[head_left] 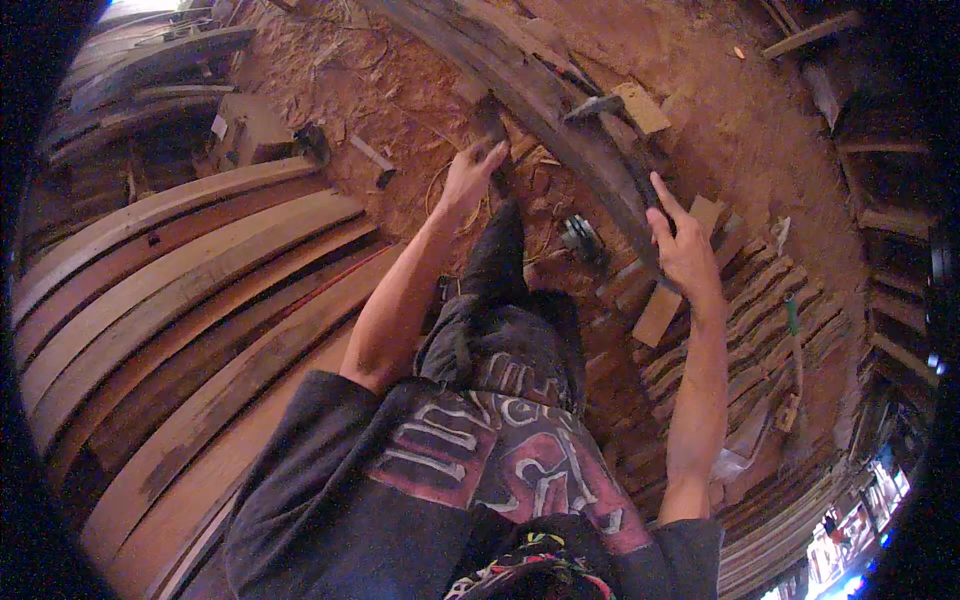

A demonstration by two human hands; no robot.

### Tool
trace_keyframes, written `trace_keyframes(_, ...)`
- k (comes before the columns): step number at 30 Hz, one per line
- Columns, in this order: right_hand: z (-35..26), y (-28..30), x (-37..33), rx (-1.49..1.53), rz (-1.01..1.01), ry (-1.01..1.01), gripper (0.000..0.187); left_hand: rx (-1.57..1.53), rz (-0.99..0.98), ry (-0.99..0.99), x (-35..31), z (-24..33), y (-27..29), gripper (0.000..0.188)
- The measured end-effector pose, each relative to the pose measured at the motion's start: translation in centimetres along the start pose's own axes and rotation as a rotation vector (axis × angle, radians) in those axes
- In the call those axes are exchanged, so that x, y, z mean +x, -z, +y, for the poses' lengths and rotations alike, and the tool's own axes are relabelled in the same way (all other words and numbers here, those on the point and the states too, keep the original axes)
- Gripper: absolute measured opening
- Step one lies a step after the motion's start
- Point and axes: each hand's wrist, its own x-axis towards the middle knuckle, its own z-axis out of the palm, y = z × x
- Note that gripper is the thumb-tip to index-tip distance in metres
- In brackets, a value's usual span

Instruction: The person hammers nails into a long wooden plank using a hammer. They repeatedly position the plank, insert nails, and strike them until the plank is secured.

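Note:
A long, dark wooden beam [545, 115] slants from the top middle down to the right, in front of me. Beside its near right end is my right hand [688, 250], index finger stretched along the edge and thumb apart; its other fingers are mostly hidden. My left hand [472, 180] is left of the beam, by my lower leg [498, 245]. Its fingers are curled, and whatever they may hold cannot be made out. A hammer [595, 107] lies across the beam, its head to the left, near a pale wooden block [643, 108].
Several long curved planks [180, 250] are stacked on the left. At the right lie wavy-edged wood pieces [745, 310] and a green-handled tool [793, 318]. Another hammer-like tool [373, 160] rests on the reddish dirt floor [320, 75]. A dark metal tool [580, 238] sits between my hands.

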Motion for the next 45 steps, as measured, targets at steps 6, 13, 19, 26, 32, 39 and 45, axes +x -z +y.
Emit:
trace_keyframes(6, 4.5, 0.9, -4.7, 0.068, -0.028, 0.108, 0.049, 0.673, 0.017, 0.280, -13.6, -21.0, 7.2, 0.050)
trace_keyframes(13, 1.2, 1.8, -1.4, -0.032, 0.119, 0.250, 0.046, 0.608, -0.142, 0.620, -28.8, -37.1, 8.5, 0.054)
trace_keyframes(19, -6.8, 0.8, 5.8, -0.089, -0.075, 0.128, 0.047, 0.680, 0.213, 0.360, -22.4, -30.0, 8.3, 0.055)
trace_keyframes(26, 2.9, 5.4, -7.0, -0.060, -0.066, -0.025, 0.050, 0.310, 0.421, 0.448, -17.9, -15.8, 8.0, 0.050)
trace_keyframes(32, 3.9, 6.1, -7.7, -0.064, -0.094, -0.120, 0.051, 0.411, 0.046, 0.695, -28.1, -27.4, 3.1, 0.042)
trace_keyframes(39, -2.5, 4.1, 0.5, -0.118, -0.059, -0.049, 0.048, 0.370, 0.063, 0.396, -25.3, -27.8, 2.8, 0.033)
trace_keyframes(45, 0.4, 5.0, -3.4, -0.135, -0.080, -0.139, 0.047, 0.113, 0.263, 0.169, -18.2, -19.1, 2.7, 0.034)
